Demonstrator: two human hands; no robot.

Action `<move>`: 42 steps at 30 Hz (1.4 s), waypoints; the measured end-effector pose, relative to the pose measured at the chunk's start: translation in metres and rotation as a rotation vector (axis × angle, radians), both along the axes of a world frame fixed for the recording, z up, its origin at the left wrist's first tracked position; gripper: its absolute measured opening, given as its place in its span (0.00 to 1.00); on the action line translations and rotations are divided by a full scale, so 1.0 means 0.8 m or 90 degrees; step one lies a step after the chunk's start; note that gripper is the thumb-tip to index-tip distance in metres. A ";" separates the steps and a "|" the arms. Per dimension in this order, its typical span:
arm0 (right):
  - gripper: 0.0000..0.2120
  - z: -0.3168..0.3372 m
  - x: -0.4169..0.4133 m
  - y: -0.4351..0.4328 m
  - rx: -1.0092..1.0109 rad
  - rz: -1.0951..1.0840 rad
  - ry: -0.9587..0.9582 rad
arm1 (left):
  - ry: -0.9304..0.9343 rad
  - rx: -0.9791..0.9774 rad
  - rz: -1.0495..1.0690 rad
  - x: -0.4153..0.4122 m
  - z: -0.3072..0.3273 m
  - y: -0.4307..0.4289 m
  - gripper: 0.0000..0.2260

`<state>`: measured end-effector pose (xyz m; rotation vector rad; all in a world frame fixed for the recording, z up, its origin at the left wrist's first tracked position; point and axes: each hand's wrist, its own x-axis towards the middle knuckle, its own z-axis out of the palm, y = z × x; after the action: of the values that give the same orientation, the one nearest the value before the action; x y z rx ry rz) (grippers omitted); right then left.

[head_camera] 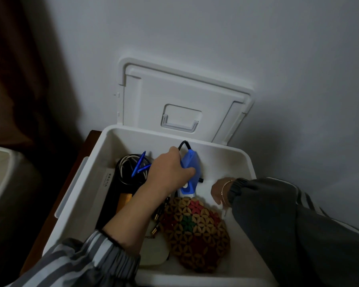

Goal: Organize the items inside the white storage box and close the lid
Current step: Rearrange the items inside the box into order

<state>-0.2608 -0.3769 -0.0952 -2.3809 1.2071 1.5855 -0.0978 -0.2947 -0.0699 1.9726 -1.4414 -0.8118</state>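
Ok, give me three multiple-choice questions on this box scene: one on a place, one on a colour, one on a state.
1. Where does the mat lie? A in the box B on a chair C on a shelf
2. What colour is the tool in the left hand? A red B blue C green
3. How is the lid? A shut B open C taken off
Answers: A, the box's sides surround the mat; B, the gripped tool is blue; B, the lid stands up against the wall.
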 end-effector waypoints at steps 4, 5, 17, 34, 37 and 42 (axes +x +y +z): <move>0.22 0.050 -0.024 -0.004 -0.088 0.012 -0.129 | -0.030 -0.004 0.023 -0.020 -0.003 0.002 0.15; 0.23 0.062 -0.036 -0.003 -0.116 -0.002 -0.186 | -0.046 -0.005 0.019 -0.029 -0.005 0.003 0.15; 0.06 0.056 -0.124 0.017 -0.347 -0.580 -1.031 | -0.145 0.018 -0.008 -0.160 -0.049 -0.023 0.18; 0.08 0.039 -0.110 0.011 -0.315 -0.653 -1.123 | -0.069 0.250 -0.175 -0.183 -0.097 -0.032 0.28; 0.08 0.034 -0.111 0.011 -0.330 -0.638 -1.112 | -0.150 0.289 -0.240 -0.163 -0.090 -0.037 0.22; 0.07 0.029 -0.113 0.012 -0.342 -0.628 -1.102 | -0.143 0.221 -0.231 -0.143 -0.058 -0.051 0.12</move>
<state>-0.3511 -0.3672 -0.0718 -1.5865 1.6100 -1.0056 -0.2125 -0.3354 -0.1166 2.1385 -1.9370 -1.0867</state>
